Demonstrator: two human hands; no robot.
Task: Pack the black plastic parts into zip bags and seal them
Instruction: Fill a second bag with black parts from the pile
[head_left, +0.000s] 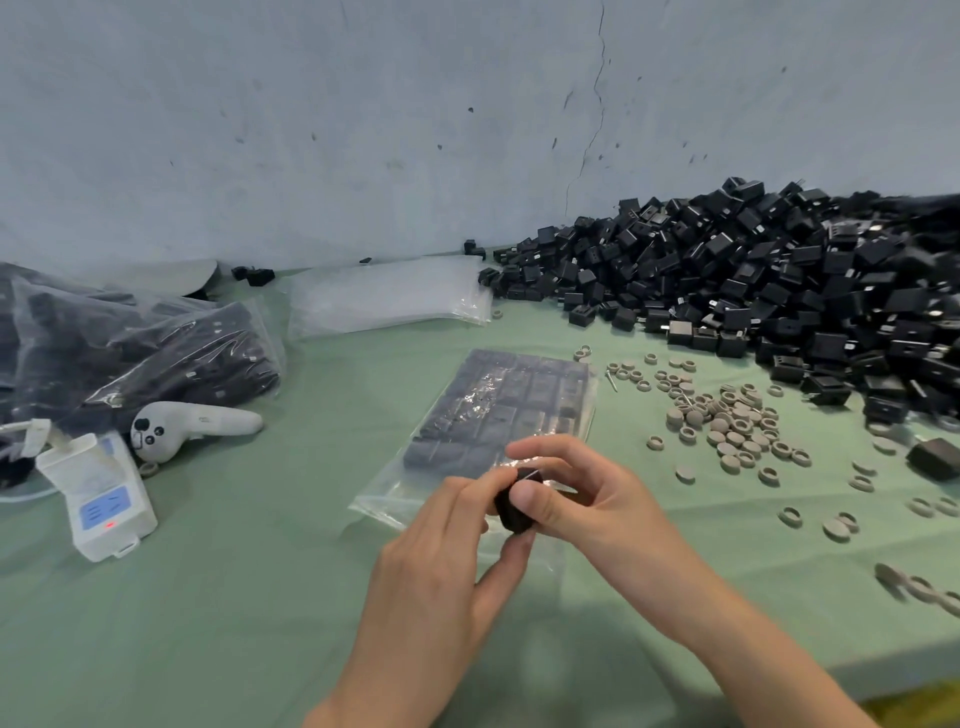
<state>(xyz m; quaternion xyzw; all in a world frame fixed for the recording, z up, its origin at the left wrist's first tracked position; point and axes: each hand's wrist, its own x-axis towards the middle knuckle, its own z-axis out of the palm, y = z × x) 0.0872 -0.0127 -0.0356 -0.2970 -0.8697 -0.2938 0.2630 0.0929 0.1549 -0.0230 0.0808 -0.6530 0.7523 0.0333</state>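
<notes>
Both grips meet low over the green counter (234, 613), pinching one black plastic part (514, 504) between them: the left grip (441, 545) curls thumb and fingers round it, and the right grip (587, 499) presses its thumb on the other side. Beneath them lies the near end of a flat zip bag (519, 400) lined with rows of parts. A pile of black parts (753, 291) banks against the wall at right, with grey rings (727, 421) scattered beside it. Filled bags (130, 343) lie at left.

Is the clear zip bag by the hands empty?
No, the clear plastic zip bag holds neat rows of square black plastic parts.
</notes>
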